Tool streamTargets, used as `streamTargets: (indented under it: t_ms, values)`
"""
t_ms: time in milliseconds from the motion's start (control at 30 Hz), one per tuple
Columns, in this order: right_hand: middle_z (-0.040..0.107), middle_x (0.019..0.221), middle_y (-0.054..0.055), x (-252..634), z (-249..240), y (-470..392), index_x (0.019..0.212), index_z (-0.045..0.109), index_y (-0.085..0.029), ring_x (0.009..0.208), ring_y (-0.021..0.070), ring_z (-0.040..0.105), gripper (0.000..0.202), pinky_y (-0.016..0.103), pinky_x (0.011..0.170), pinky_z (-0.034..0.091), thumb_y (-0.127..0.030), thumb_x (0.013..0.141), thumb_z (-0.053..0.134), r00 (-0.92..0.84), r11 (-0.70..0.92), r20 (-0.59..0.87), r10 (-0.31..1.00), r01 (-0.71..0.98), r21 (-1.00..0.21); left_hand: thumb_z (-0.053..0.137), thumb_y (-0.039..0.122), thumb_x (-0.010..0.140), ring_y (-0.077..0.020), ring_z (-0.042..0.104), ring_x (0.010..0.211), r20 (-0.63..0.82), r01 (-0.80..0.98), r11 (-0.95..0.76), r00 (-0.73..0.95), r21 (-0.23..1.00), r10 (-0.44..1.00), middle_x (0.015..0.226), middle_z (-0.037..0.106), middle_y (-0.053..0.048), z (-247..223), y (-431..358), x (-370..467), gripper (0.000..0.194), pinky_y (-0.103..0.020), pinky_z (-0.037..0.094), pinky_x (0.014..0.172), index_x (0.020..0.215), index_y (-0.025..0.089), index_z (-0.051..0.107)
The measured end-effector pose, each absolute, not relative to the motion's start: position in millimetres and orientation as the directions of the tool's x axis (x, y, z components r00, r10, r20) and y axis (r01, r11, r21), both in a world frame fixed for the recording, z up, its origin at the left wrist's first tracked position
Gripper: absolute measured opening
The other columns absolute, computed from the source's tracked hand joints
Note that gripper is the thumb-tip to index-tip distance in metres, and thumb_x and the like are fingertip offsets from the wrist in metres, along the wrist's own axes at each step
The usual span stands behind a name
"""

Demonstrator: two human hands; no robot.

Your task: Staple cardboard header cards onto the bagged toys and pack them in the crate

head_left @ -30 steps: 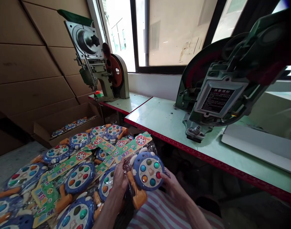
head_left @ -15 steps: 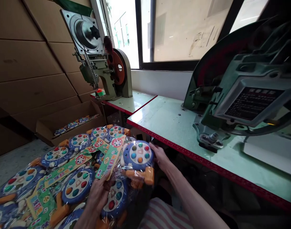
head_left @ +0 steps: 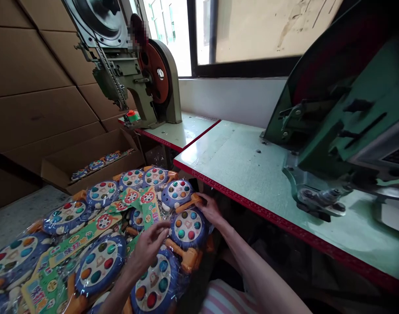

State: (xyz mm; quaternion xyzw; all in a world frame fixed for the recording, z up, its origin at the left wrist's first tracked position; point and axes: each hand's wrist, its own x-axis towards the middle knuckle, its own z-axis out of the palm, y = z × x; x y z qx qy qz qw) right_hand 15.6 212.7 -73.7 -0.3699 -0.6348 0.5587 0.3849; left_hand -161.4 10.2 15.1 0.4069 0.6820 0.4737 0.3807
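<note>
Blue whale-shaped toys with coloured round knobs, each in a clear bag with an orange hammer, lie in a wide pile. My right hand [head_left: 211, 210] is at the pile's right edge, its fingers closed at the orange hammer end of a bagged toy [head_left: 178, 193]. Just below that toy lies another bagged toy [head_left: 188, 229]. My left hand [head_left: 151, 245] hovers over the pile beside this lower toy, fingers loosely bent and apart, with nothing visible in them. A green printed header card [head_left: 151, 209] lies just above my left fingers.
A pale green worktable [head_left: 225, 148] with a red edge stands ahead on the right, bearing a green machine [head_left: 320, 174]. Another machine [head_left: 160, 83] stands farther back. An open carton [head_left: 55, 168] on the left holds more toys, before stacked cardboard boxes [head_left: 25, 65].
The bagged toy held up between my hands has come down onto the far right of the pile. My left hand has let go of its header card. The view has shifted slightly.
</note>
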Motion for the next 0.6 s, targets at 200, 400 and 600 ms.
streamTargets:
  t_ms: [200, 400, 600]
  values:
    - [0.074, 0.125, 0.003, 13.7, -77.0, 210.1, 0.118, 0.074, -0.027, 0.116, 0.0264, 0.068, 0.039, 0.043, 0.105, 0.051, -0.024, 0.079, 0.066, -0.408, 0.145, 0.115, 0.906, 0.042, -0.989, 0.063, 0.046, 0.094, -0.0349, 0.017, 0.157, 0.208, 0.865, 0.096, -0.224, 0.493, 0.952, 0.167, 0.034, -0.008, -27.6, 104.9, -197.6, 0.062, -0.056, 0.007, 0.127, 0.152, 0.027, 0.050]
    - [0.073, 0.129, 0.002, 10.9, -86.2, 201.5, 0.122, 0.072, -0.030, 0.118, 0.0249, 0.067, 0.038, 0.042, 0.109, 0.049, -0.025, 0.085, 0.065, -0.424, 0.232, 0.180, 0.888, 0.075, -0.970, 0.046, 0.053, 0.101, -0.0315, 0.009, 0.159, 0.218, 0.921, 0.154, -0.243, 0.358, 0.945, 0.171, 0.024, -0.007, -79.4, 110.5, -207.4, 0.064, -0.054, 0.003, 0.127, 0.159, 0.026, 0.037]
    - [0.069, 0.135, 0.001, 9.2, -91.2, 200.7, 0.126, 0.070, -0.031, 0.125, 0.0236, 0.063, 0.038, 0.041, 0.113, 0.044, -0.027, 0.089, 0.062, -0.447, 0.270, 0.205, 0.871, 0.087, -0.959, 0.042, 0.053, 0.102, -0.0295, 0.007, 0.159, 0.166, 0.902, 0.221, -0.299, 0.372, 0.940, 0.172, 0.023, -0.006, -83.9, 105.5, -206.7, 0.064, -0.052, 0.000, 0.127, 0.160, 0.026, 0.035]
